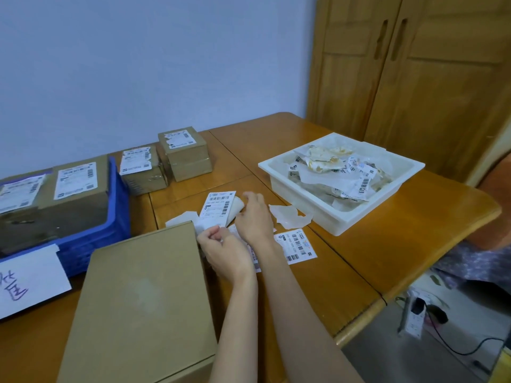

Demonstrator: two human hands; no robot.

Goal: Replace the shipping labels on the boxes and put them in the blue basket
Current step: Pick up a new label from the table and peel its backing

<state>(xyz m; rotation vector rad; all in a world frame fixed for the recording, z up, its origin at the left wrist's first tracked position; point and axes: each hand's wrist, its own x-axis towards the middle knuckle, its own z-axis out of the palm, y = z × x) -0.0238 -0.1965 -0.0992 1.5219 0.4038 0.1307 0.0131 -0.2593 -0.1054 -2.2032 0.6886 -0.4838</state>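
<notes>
Two hands are working together over a wooden table (pixel 387 217), glossy and orange-brown. The left hand (pixel 225 254) is curling its fingers around the lower edge of a white label (pixel 218 207), pinching the paper just past the far corner of the big box (pixel 138 308). The right hand (pixel 254 217) is gripping the label's right side, where the glossy backing (pixel 237 208) is curling away from the printed sheet; how tightly its fingertips are closing cannot be told.

The big box is lying flat at the near edge, plain matte cardboard, its top bare. Left of it, a blue basket (pixel 116 205) of ribbed plastic is holding two brown boxes (pixel 74 189), each wearing a white barcode label. A white paper sign (pixel 30 280) is hanging on the basket's front.

A white tray (pixel 340 217), square and smooth, is sitting to the right, filling with crumpled label scraps (pixel 340 170) and backing paper. Two small boxes (pixel 163 161) are standing near the wall behind the basket, their labels partly torn.

Another label (pixel 297 246) is lying flat beside the right wrist, barcodes up. A torn backing piece (pixel 290 217), translucent and ragged, is resting just in front of the tray, apparently touching it.
</notes>
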